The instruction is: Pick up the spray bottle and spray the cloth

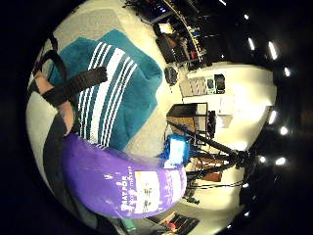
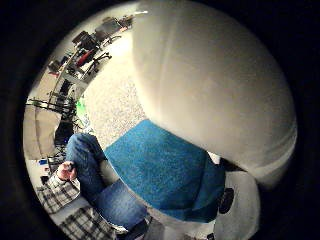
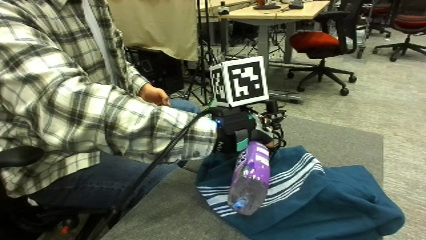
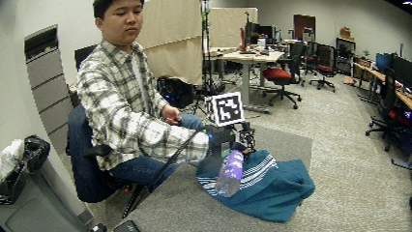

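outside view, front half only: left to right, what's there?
plaid sleeve → gloved right hand → purple spray bottle, lifted above the cloth → teal striped cloth on the grey table

Pale print is showing on the purple spray bottle [image 1: 122, 188] label. No word is being made out reliably.

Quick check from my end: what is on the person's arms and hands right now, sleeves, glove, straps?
Both arms are in long plaid shirt sleeves, checked white, grey and black. The right hand wears a black glove with black straps across the palm. The other hand is bare, with nothing worn on it.
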Tool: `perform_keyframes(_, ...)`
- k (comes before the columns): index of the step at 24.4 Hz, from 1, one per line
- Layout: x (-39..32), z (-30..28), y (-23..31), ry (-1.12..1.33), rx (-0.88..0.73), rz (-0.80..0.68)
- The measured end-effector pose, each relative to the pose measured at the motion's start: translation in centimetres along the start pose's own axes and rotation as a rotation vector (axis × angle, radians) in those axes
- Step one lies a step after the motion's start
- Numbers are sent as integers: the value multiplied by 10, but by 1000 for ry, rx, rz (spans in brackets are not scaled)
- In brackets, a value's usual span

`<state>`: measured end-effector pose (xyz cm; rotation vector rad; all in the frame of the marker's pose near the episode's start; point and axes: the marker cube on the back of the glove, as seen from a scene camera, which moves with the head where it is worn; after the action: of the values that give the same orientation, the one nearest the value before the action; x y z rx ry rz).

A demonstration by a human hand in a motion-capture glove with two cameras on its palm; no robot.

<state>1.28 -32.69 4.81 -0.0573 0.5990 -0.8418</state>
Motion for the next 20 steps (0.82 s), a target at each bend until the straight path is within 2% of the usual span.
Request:
perform_keyframes(9, 2, -11, 0, -108, 45, 56)
perform_keyframes(20, 22, -46, 2, -333, 187, 192)
